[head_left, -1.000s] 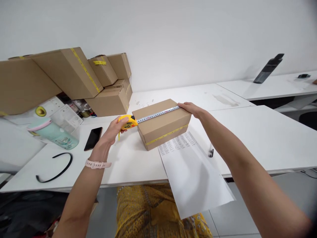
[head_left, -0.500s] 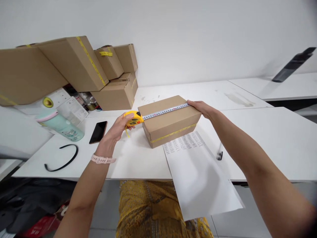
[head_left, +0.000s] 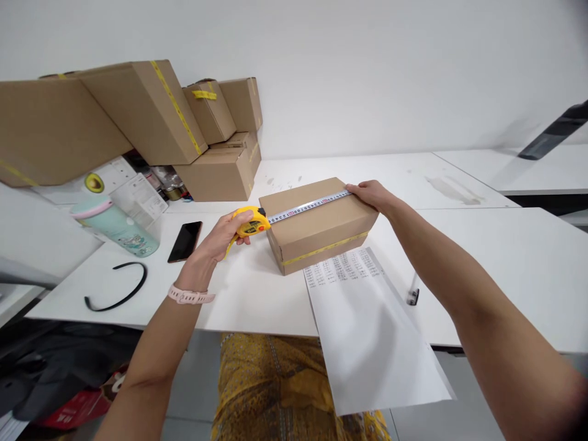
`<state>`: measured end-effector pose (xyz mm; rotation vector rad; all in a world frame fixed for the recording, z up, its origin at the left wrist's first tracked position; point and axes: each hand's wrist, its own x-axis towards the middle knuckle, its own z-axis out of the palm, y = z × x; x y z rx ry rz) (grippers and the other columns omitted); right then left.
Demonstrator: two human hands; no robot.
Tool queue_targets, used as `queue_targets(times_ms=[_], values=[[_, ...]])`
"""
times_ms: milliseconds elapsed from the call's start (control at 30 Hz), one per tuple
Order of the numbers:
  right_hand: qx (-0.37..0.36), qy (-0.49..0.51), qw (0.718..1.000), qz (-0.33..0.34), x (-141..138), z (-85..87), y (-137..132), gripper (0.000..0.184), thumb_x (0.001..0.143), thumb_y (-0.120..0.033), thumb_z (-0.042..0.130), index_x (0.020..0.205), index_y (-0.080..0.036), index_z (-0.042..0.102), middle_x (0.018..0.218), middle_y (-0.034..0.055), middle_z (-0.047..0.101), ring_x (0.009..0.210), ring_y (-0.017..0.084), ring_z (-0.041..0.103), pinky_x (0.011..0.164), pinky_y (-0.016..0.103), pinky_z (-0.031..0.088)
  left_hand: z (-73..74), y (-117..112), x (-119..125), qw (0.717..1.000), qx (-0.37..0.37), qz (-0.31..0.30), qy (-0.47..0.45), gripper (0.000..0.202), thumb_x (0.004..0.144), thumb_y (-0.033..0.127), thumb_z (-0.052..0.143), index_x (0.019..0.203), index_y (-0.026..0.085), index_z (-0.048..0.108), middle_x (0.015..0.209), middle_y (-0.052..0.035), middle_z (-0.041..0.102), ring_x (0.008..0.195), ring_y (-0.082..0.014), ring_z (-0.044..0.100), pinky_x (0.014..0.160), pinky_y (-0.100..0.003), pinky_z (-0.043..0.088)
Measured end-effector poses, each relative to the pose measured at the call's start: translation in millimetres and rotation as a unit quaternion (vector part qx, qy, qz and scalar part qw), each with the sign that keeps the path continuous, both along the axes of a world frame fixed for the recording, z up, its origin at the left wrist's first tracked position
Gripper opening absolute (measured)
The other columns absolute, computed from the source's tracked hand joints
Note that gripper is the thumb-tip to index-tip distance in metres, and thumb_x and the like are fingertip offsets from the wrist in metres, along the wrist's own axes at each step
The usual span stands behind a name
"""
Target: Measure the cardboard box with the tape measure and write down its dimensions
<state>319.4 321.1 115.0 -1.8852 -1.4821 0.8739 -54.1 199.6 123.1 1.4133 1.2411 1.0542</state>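
Wall (head_left: 321,79), plain white, is filling the back. White table (head_left: 496,263) is running in front of it. Brown boxes (head_left: 138,116) are sitting piled at left, several showing yellow strips. Main box (head_left: 324,228) is resting mid-table between both hands, slightly slanted: plain brown cardboard, flat closed top, yellow strip running along the long near side. Paper (head_left: 372,343) is lying at the box's near side, small dark print at its far end, too tiny to read, near end hanging past the table edge. Dark bottle (head_left: 555,131) is standing far right, cut by the frame. Mint tumbler (head_left: 119,226) with pink rim is leaning at left.

Left hand (head_left: 223,237), pink strap (head_left: 190,296) on its wrist, is clamping round the tape measure (head_left: 252,223). Right hand (head_left: 370,195) is pinching the blade (head_left: 307,206) end at the box's right top edge, fingertips partly hidden. Phone (head_left: 184,242) is lying face up near the left hand. Tape measure's case is showing yellow, rounded, with black parts and a reddish dot, sitting at the box's left top edge. Blade is stretching straight across the box top, pale, black numerals, some red. Pen (head_left: 413,297) is lying right of the paper.
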Motion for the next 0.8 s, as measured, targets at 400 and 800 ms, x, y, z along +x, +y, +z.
queue_targets(times_ms=[400, 800], values=[[0.059, -0.106, 0.993, -0.009, -6.4, -7.8, -2.1, 0.031, 0.091, -0.049, 0.058, 0.075, -0.021, 0.060, 0.088, 0.0100, 0.069, 0.078, 0.023, 0.060, 0.073, 0.036, 0.044, -4.3, 16.3, -18.7, 1.000, -0.021, -0.001, -0.019, 0.047, 0.075, 0.057, 0.073, 0.097, 0.016, 0.072, 0.088, -0.0060, 0.072, 0.055, -0.0116, 0.055, 0.047, -0.026, 0.040], [0.219, 0.065, 0.973, 0.030, 3.2, -1.1, 1.2, 0.034, 0.088, -0.052, 0.064, 0.075, -0.021, 0.057, 0.077, 0.0039, 0.062, 0.074, 0.017, 0.052, 0.073, 0.033, 0.045, 15.6, -40.2, 0.2, 0.994, -0.021, -0.106, -0.008, 0.044, 0.077, 0.045, 0.078, 0.109, 0.017, 0.063, 0.100, -0.0079, 0.072, 0.068, -0.0141, 0.065, 0.055, -0.023, 0.046]])
